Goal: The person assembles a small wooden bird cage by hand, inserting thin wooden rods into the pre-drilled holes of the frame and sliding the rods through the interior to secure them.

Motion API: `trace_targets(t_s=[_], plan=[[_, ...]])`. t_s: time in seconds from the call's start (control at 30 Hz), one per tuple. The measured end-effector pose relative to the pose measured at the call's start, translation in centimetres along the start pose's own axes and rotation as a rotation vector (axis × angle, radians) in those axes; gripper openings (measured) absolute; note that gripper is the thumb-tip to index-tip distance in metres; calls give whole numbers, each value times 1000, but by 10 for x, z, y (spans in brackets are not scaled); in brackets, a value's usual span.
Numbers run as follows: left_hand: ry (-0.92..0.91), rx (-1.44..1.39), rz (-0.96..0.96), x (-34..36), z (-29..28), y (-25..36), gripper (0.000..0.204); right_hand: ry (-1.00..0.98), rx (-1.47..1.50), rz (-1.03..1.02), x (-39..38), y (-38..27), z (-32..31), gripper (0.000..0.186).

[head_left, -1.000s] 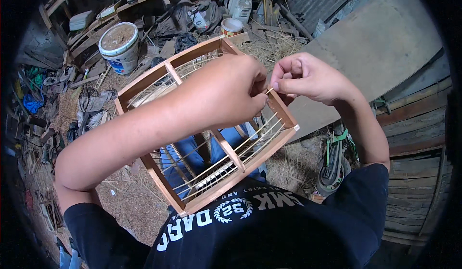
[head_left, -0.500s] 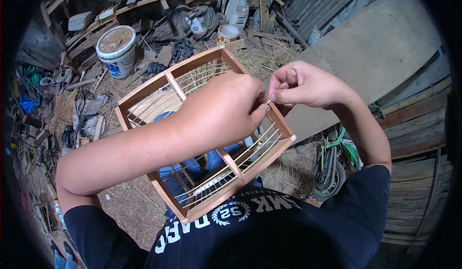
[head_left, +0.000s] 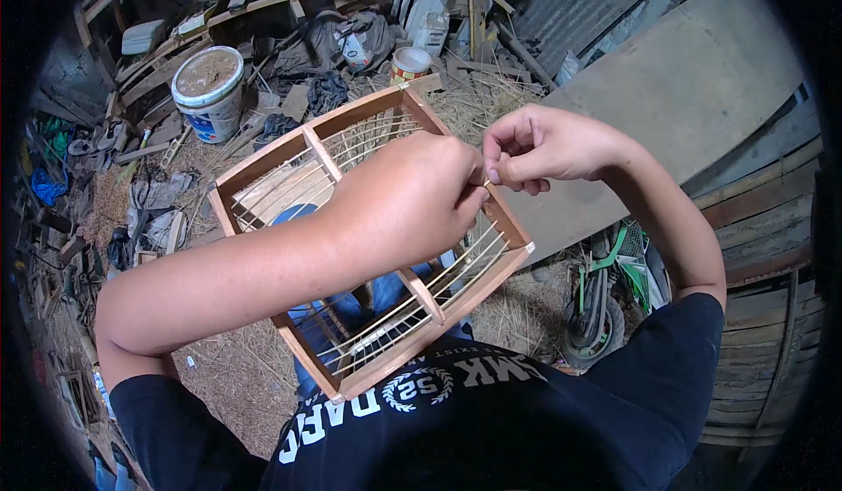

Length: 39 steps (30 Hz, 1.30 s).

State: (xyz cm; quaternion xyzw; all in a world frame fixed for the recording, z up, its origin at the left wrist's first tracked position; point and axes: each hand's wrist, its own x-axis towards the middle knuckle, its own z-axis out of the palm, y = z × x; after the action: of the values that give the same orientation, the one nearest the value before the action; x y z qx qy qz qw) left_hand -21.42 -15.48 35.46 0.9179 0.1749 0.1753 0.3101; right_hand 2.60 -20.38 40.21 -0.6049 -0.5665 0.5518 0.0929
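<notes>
so: left hand (head_left: 421, 184) and right hand (head_left: 557, 149) close together at one rail of a wooden frame (head_left: 355, 115)

the left forearm (head_left: 237, 258) crosses above the frame, presumably so that its fingers can reach the rail (head_left: 510, 215) on the side nearer the right hand. the left hand is curled there, thumb toward a thin stick (head_left: 488, 183); its fingers are partly hidden, so whether they grip wood or stick, i cannot tell. the right hand comes in from outside the rail, thumb and forefinger closed at the stick's tip. this looks like a fine pinch, the other fingers curled back, likely to keep them out of the way.

the frame lies tilted under the left hand and forearm, its near edge just before the shirt (head_left: 526, 412). jeans (head_left: 346, 307) show through it below the hands; the lap may bear its weight, though contact is not visible. slim rods (head_left: 469, 258) span it beneath the left hand, passing a crossbar (head_left: 421, 296), which probably keeps them spaced.

a broad board (head_left: 675, 96) lies beyond the right hand; a bucket (head_left: 209, 96) stands well apart, ahead and left of the left hand.
</notes>
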Motion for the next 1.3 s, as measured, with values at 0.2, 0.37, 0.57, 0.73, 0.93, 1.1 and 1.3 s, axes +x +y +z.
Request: trace_targets(t_s=[0.2,0.37,0.57,0.73,0.93,1.1,1.3], plan=[[-3,-28,-8,0,1,0,16,-7,32,6,4,1,0,9],[26,-17,9,-1,4,-1,17,-14,51,26,4,-2,1,5],[-16,-6,-34,0,3,0,18,-9,67,22,7,0,2,5],[-37,-26,-59,2,3,1,19,6,75,20,7,2,3,5],[-36,-17,-59,2,4,0,19,25,72,15,7,1,5,3],[-49,-50,-83,2,3,0,19,34,36,-4,7,2,6,2],[-62,-65,-91,2,3,-1,19,47,-5,-18,5,0,8,5]])
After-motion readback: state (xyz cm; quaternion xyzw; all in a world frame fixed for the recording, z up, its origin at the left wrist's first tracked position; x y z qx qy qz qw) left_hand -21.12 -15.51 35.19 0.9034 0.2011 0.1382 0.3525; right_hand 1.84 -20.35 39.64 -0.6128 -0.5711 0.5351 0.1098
